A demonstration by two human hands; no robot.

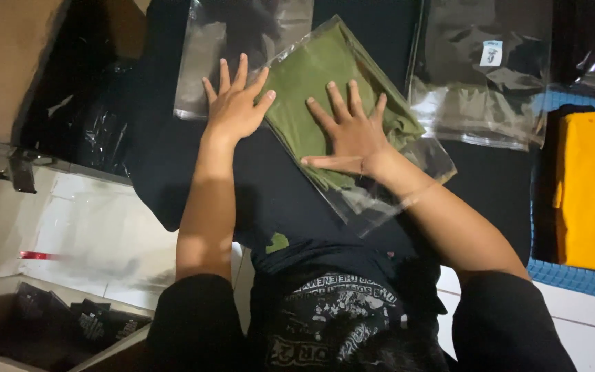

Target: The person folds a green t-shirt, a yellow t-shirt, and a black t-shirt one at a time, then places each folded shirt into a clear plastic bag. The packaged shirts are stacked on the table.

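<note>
- Dark printed shirt on the person's own body fills the near edge, above white floor tiles.
- Left hand lies flat, fingers spread, at the bag's left edge, gripping nothing.
- Right hand presses flat, fingers spread, on the green folded garment.
- That garment already sits inside the clear plastic bag on a dark cloth; the bag's near end looks loose, so smoothing and closing seem left.
- Bagged black garments and a yellow garment lie nearby.
</note>
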